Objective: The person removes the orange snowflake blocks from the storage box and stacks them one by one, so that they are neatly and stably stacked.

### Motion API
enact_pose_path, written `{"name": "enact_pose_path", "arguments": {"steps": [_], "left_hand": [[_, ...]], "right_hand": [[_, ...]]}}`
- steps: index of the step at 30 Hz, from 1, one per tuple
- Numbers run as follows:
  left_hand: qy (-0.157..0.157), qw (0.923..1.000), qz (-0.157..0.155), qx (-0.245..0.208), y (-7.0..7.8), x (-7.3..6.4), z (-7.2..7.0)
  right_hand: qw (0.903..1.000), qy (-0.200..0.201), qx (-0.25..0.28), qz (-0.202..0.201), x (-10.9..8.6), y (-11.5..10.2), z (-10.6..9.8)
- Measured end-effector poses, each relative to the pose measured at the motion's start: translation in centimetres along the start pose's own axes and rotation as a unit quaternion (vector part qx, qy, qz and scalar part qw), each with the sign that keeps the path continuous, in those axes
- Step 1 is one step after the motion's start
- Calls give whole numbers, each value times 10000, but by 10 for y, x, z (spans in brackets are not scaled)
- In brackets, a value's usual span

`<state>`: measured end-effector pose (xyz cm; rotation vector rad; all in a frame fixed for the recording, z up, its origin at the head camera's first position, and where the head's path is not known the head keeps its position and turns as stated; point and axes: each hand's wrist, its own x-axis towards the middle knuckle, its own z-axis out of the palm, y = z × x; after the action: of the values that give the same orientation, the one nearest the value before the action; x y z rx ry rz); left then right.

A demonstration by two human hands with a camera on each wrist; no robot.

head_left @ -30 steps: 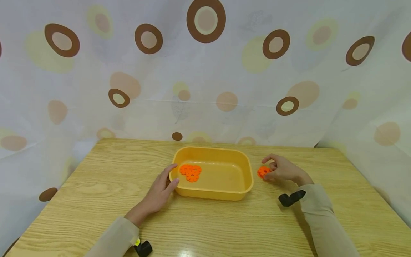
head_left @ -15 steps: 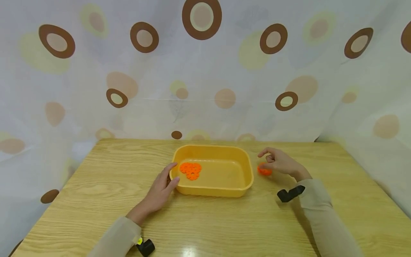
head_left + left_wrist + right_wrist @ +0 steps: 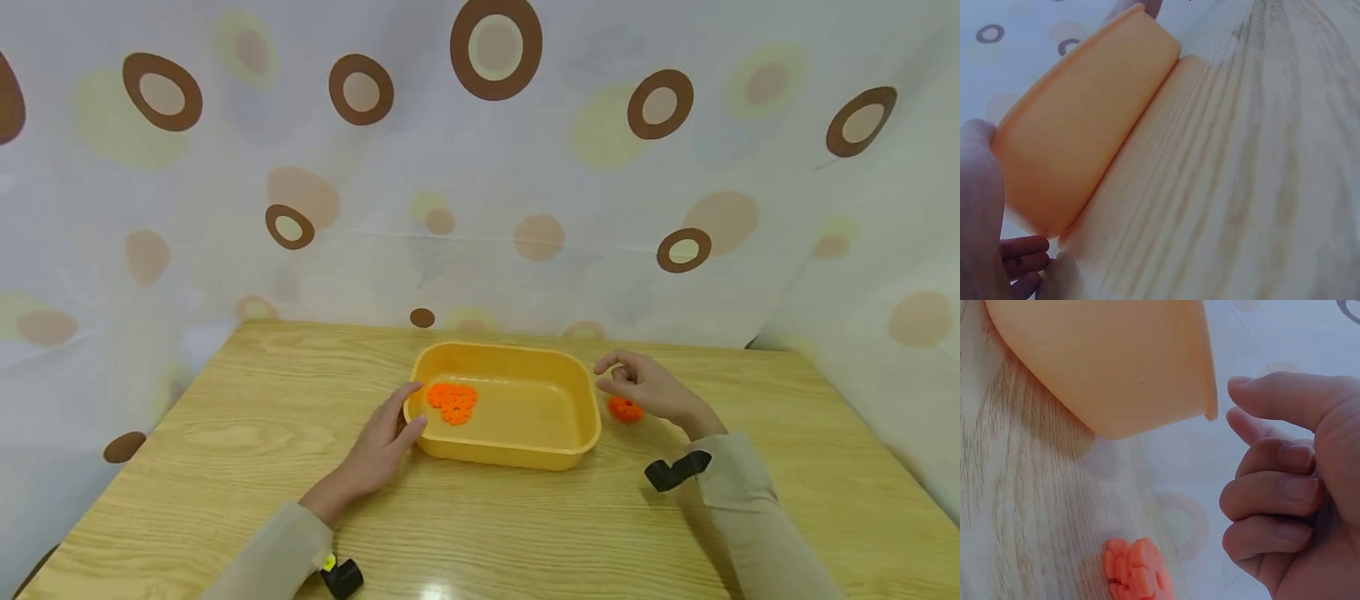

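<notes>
A yellow plastic tub (image 3: 517,457) stands on the table, with orange flower-shaped discs (image 3: 452,402) lying flat at its left end. My left hand (image 3: 372,454) holds the tub's left end, index finger and thumb over the rim; in the left wrist view its other fingers are by the lower corner. Just off the tub's right end is my right hand (image 3: 651,389), holding nothing. Its thumb (image 3: 1285,397) and index finger point at the rim with a gap between them, the other fingers bent in. Below it, more orange discs (image 3: 626,408) sit close together on the table.
The wooden table (image 3: 480,525) reaches back to a patterned cloth (image 3: 480,275), which hangs behind and at both sides. A black wrist camera (image 3: 677,471) sticks out from the right sleeve, another black camera (image 3: 342,578) from the left.
My right hand has lifted away from the orange discs and moved left toward the tub's right rim. My left hand keeps its hold on the tub, and the discs inside have not moved.
</notes>
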<state>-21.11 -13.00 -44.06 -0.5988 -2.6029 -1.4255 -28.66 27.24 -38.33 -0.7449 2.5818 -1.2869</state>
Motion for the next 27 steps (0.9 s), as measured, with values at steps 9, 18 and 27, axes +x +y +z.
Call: {"name": "enact_pose_path", "arguments": {"steps": [9, 18, 27], "left_hand": [[111, 9998, -88, 121, 1, 1, -1], [38, 9997, -209, 121, 2, 0, 2], [25, 9999, -103, 31, 1, 0, 2]], "right_hand": [[9996, -150, -5, -241, 8, -12, 1], [9984, -315, -421, -217, 19, -27, 5], [9936, -606, -780, -547, 39, -46, 13]]}}
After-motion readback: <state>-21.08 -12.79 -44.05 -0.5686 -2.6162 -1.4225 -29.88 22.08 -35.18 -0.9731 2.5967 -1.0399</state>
